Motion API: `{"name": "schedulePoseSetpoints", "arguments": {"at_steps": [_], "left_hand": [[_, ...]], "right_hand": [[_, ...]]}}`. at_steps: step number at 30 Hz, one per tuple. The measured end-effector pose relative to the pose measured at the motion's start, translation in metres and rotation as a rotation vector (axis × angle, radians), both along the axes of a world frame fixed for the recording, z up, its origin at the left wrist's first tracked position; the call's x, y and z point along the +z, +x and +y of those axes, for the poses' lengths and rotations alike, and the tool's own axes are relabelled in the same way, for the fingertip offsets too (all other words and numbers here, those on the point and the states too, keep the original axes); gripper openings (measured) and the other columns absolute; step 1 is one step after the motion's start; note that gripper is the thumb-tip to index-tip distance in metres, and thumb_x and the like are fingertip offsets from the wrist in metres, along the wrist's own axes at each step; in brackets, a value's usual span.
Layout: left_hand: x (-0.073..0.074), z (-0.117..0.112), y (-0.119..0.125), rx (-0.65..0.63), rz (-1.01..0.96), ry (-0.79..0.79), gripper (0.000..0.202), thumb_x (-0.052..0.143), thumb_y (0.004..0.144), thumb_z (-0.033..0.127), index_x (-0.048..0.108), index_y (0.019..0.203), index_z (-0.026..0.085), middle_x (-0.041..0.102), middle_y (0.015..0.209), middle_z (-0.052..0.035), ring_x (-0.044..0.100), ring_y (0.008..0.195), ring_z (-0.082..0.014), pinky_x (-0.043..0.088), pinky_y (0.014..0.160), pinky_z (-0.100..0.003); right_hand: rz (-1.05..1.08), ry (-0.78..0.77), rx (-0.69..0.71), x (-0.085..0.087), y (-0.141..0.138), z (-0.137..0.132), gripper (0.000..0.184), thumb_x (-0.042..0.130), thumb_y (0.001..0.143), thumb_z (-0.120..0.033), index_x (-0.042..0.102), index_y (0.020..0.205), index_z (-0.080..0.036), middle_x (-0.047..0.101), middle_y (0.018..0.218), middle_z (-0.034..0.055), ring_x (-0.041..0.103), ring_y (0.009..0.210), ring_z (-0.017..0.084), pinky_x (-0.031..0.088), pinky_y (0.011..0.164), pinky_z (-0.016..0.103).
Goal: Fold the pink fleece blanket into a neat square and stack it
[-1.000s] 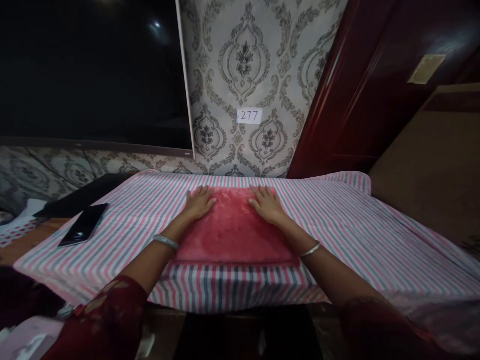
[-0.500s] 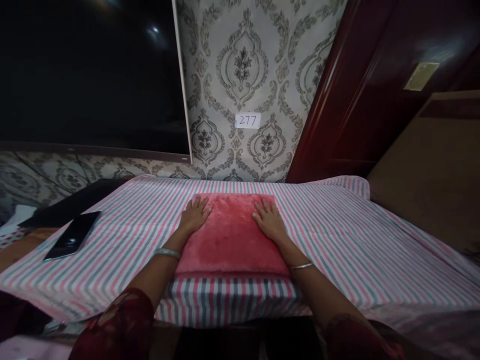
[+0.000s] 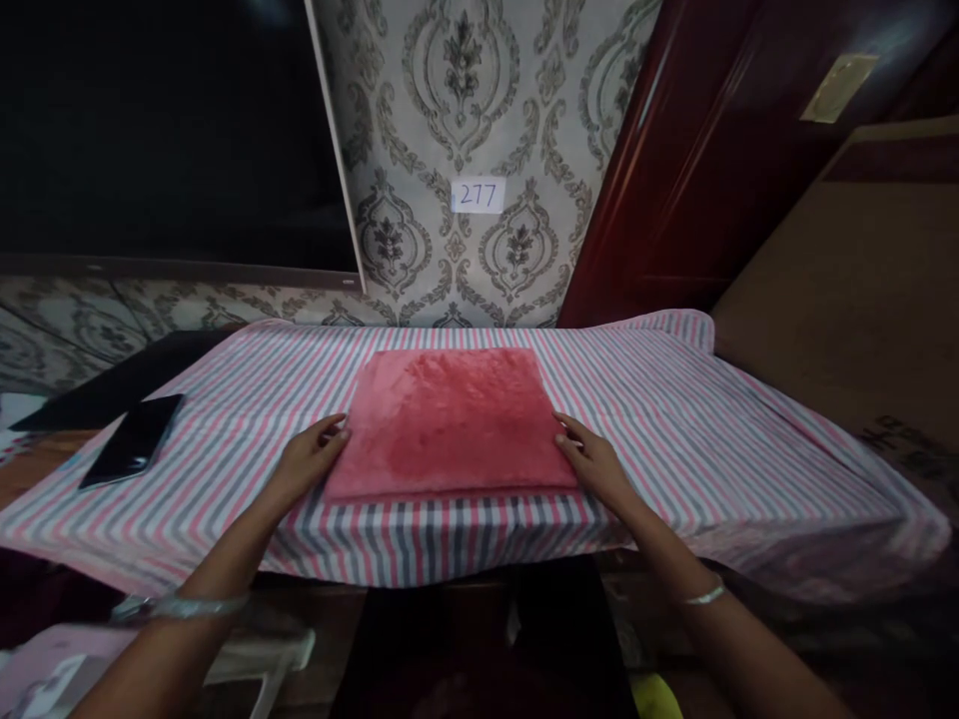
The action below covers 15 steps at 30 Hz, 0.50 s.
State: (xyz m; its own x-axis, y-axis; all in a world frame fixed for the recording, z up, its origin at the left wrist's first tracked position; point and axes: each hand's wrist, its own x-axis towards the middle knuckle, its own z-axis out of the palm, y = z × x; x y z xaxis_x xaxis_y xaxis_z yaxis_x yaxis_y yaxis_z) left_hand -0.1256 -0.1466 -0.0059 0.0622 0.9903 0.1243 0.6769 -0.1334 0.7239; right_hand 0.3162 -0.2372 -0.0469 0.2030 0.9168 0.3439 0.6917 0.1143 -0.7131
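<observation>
A folded pink plush cloth (image 3: 454, 419) lies flat in the middle of a table covered with a pink, grey and white striped sheet (image 3: 674, 439). My left hand (image 3: 307, 459) rests at the cloth's left edge near its front corner, fingers loosely curved and touching the edge. At the right edge near the front corner, my right hand (image 3: 595, 461) lies the same way. Neither hand grips the cloth. Each wrist wears a silver bangle.
A dark phone (image 3: 131, 451) lies on the sheet's left end beside a black flat object (image 3: 112, 379). Behind are a dark screen (image 3: 165, 130), patterned wallpaper with a "277" label (image 3: 478, 195) and a dark red door (image 3: 719, 150). A brown panel (image 3: 846, 290) stands at the right.
Both hands slid from the top of the pink cloth back and outward to its left and right edges near the front. The view has tilted slightly downward.
</observation>
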Motion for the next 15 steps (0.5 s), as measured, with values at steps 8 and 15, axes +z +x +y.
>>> {"name": "schedulePoseSetpoints", "arguments": {"at_steps": [8, 15], "left_hand": [[0.004, -0.046, 0.003, 0.091, 0.088, -0.068, 0.059, 0.046, 0.068, 0.077, 0.064, 0.08, 0.022, 0.063, 0.062, -0.0014, 0.059, 0.064, -0.0217, 0.041, 0.06, -0.031], [-0.001, -0.04, 0.009, 0.086, -0.001, -0.073, 0.055, 0.058, 0.058, 0.076, 0.056, 0.07, 0.022, 0.054, 0.057, 0.002, 0.05, 0.057, -0.0165, 0.036, 0.055, -0.028]], "right_hand": [[0.129, -0.167, -0.061, 0.015, -0.021, -0.046, 0.075, 0.045, 0.085, -0.066, 0.057, 0.137, -0.013, 0.058, 0.054, -0.0023, 0.059, 0.05, 0.019, 0.043, 0.051, 0.029], [0.561, -0.229, -0.052, 0.022, -0.03, -0.041, 0.097, 0.059, 0.074, -0.065, 0.035, 0.15, -0.011, 0.055, 0.053, -0.0062, 0.059, 0.046, 0.019, 0.045, 0.044, 0.027]]}}
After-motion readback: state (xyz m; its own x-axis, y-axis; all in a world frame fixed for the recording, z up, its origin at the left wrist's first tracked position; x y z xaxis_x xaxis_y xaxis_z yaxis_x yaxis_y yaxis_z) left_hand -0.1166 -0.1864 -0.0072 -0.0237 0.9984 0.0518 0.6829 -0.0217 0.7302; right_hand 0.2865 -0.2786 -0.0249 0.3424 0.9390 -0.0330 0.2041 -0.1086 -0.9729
